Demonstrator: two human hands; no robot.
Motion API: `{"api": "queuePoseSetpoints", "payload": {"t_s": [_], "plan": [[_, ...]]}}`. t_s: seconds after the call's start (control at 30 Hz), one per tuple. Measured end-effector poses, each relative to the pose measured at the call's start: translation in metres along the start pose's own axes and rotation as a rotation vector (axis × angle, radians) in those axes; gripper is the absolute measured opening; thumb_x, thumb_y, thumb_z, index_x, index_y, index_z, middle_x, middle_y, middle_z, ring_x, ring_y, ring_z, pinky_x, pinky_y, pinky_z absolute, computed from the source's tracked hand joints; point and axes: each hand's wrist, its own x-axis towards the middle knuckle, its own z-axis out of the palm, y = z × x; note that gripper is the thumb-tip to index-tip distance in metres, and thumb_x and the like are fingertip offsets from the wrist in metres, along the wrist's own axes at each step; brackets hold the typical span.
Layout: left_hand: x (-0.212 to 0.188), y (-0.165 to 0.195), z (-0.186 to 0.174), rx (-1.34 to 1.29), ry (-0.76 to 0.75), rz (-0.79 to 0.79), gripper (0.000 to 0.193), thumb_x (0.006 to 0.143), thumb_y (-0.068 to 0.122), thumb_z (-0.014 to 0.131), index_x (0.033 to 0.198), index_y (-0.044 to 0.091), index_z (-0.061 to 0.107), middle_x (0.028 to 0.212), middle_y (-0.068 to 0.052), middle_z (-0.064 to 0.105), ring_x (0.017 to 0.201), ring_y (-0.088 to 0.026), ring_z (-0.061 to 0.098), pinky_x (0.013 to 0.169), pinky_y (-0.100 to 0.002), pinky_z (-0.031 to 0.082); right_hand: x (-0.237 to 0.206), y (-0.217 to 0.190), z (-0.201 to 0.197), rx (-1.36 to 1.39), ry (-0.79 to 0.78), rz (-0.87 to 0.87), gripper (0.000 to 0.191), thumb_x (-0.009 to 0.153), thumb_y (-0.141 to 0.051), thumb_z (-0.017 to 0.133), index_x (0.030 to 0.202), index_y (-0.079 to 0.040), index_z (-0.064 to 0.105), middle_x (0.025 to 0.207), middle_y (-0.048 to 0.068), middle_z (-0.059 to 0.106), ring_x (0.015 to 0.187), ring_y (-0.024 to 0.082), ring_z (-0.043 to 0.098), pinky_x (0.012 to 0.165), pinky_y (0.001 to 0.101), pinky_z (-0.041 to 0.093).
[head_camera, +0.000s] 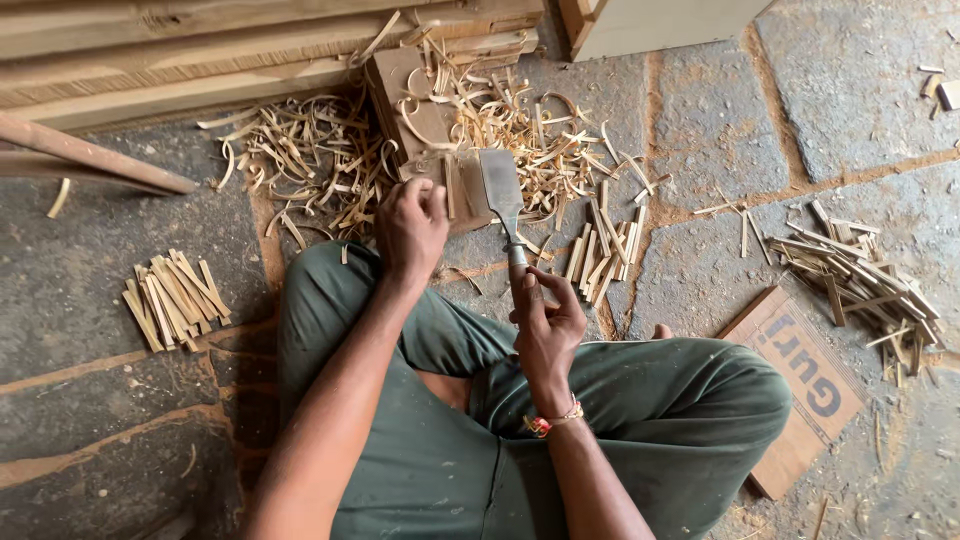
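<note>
Person is sitting cross-legged on the stone floor (700, 120), green trousers (640, 400) filling 6 o'clock of the head view. Right hand (545, 318) is gripping the handle of a broad flat chisel (503, 195), fingers wrapped shut on it, blade pointing up toward 12 o'clock and lying against the wooden block (405, 90). Left hand (411, 222) is sitting at 9 o'clock of the chisel, fingers curled and pinching a thin wooden strip (449, 187) held upright against the block; hands are apart, with the strip and the blade just beside each other. The block is standing at 12 o'clock of both hands, and curled wood shavings (320, 150) are piling around it on both sides. A small stack of cut sticks (605, 255) is lying at 3 o'clock of the chisel, near the right knee. Another bundle of sticks (175, 295) is lying at 9 o'clock, well apart from the left hand. A looser heap of sticks (860, 280) is lying at 3 o'clock near the frame edge, with a flat cardboard piece (800, 390) partly tucked under the right knee. Long wooden planks (200, 50) are running across the top left at 11 o'clock. A red and white bracelet (552, 421) is sitting on the right wrist.
</note>
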Motion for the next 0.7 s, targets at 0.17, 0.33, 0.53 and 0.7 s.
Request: {"api": "queuePoseSetpoints", "payload": {"t_s": [0.17, 0.33, 0.53, 0.7], "plan": [[0.014, 0.009, 0.019, 0.184, -0.028, 0.087, 0.019, 0.092, 0.02, 0.071, 0.078, 0.008, 0.068, 0.083, -0.011, 0.069, 0.072, -0.021, 0.064, 0.068, -0.041, 0.052, 0.004, 0.002, 0.001, -0.071, 0.031, 0.075, 0.026, 0.097, -0.028, 0.067, 0.115, -0.01, 0.071, 0.071, 0.008, 0.077, 0.055, 0.01, 0.07, 0.04, 0.0268, 0.044], [-0.007, 0.019, -0.006, -0.021, -0.05, 0.013, 0.014, 0.095, 0.018, 0.07, 0.088, 0.006, 0.071, 0.082, -0.008, 0.072, 0.067, -0.021, 0.064, 0.063, -0.04, 0.05, 0.002, 0.004, 0.001, -0.081, 0.034, 0.002, 0.025, 0.1, -0.028, 0.068, 0.116, -0.01, 0.073, 0.066, 0.009, 0.074, 0.055, 0.01, 0.064, 0.043, 0.0264, 0.04], [-0.063, 0.036, -0.069, -0.397, 0.045, -0.056, 0.021, 0.1, 0.021, 0.068, 0.106, 0.0, 0.07, 0.078, -0.007, 0.072, 0.067, -0.014, 0.067, 0.06, -0.029, 0.052, -0.006, 0.002, 0.006, -0.139, -0.099, 0.017, 0.024, 0.1, -0.028, 0.066, 0.113, -0.01, 0.073, 0.066, 0.008, 0.072, 0.049, 0.012, 0.056, 0.04, 0.0303, 0.033], [-0.089, 0.046, -0.096, -0.446, 0.09, -0.033, 0.023, 0.102, 0.022, 0.066, 0.109, 0.0, 0.067, 0.084, -0.006, 0.075, 0.07, -0.011, 0.069, 0.063, -0.026, 0.054, -0.008, 0.0, 0.017, -0.093, -0.26, 0.132, 0.026, 0.098, -0.029, 0.068, 0.116, -0.011, 0.075, 0.07, 0.01, 0.074, 0.053, 0.013, 0.063, 0.042, 0.0277, 0.039]]}}
